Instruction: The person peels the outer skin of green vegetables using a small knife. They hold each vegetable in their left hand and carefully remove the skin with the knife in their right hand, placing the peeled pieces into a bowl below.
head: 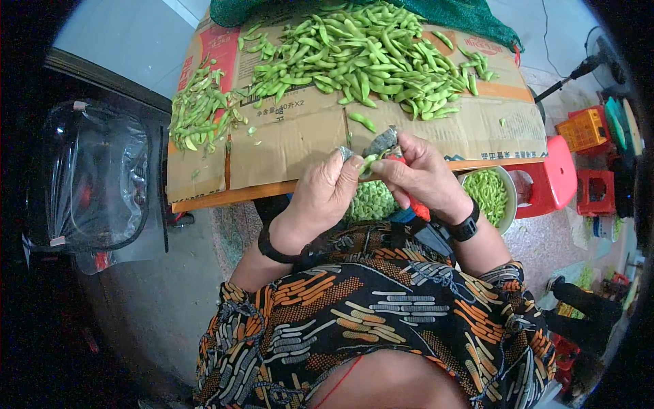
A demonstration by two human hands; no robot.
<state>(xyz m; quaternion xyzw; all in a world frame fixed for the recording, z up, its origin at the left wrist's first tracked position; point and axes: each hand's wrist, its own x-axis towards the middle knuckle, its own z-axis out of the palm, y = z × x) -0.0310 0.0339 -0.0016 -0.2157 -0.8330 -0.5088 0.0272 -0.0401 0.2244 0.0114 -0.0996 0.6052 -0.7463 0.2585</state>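
A green soybean pod [367,164] is pinched at the table's front edge between thumb and fingers of my left hand [324,186]. My right hand [426,171] grips a small red-handled tool [420,208], its working end hidden by the fingers, and its thumb meets the pod. Grey cloth [382,142] wraps a fingertip of the right hand; similar cloth covers a left fingertip. Below my hands, partly hidden, lie many shelled green beans [372,200]. Beyond them, a large heap of unopened pods [368,61] covers the cardboard [286,148].
Flattened, emptied-looking pods [196,110] form a pile at the table's left. A green mesh bag [460,18] lies along the far edge. At right stand a pale basin [506,217] of green pods or beans and a red plastic stool [559,176]. A person's dark-clothed leg [587,299] shows lower right.
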